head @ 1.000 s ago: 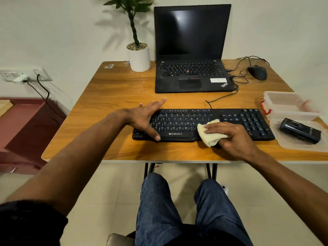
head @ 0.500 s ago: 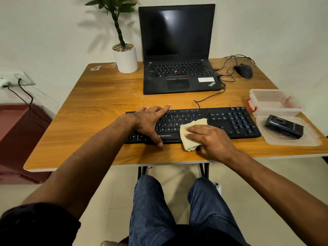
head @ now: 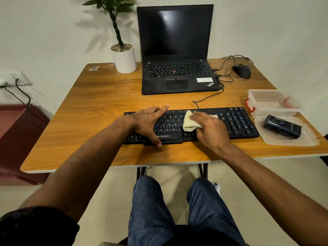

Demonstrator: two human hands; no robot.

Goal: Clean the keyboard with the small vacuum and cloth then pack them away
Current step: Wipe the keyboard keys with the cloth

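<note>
You are wiping the keyboard (head: 236,121) with the cloth (head: 189,122) while your other hand steadies it.

Your right hand (head: 211,129) grasps the bunched cloth and presses it on the middle keys; your left hand (head: 148,123) lies flat, fingers spread, on the keyboard's left half, thumb at its near edge. The small vacuum (head: 282,126) lies on a clear lid (head: 308,141) to the right, just near of the open container (head: 273,102), on the wooden table (head: 85,110).
</note>
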